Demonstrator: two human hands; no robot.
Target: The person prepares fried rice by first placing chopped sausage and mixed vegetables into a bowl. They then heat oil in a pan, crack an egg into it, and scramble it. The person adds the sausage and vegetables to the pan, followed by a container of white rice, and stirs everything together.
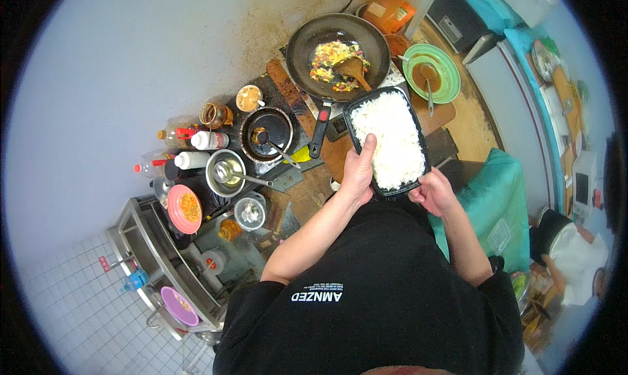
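White rice (390,137) fills a black rectangular plastic tray (426,151) held in front of my body. My left hand (358,171) grips its left side, with the thumb over the rim at the rice. At the lower right corner, my right hand (434,191) pinches the tray's edge. Just beyond the tray is a dark wok (301,56) with its handle (321,129) pointing towards me. Diced vegetables with yellow pieces like egg (333,53) lie in the wok. A wooden spatula (351,68) rests among them, its handle end partly hidden by the tray.
Right of the wok sits a green bowl (454,88) of brown sauce with a spoon. On the left stand a black pan (272,117) with a ladle, a steel bowl (211,178), several bottles (208,140) and a pink plate (171,213). Another person (569,257) is at the far right.
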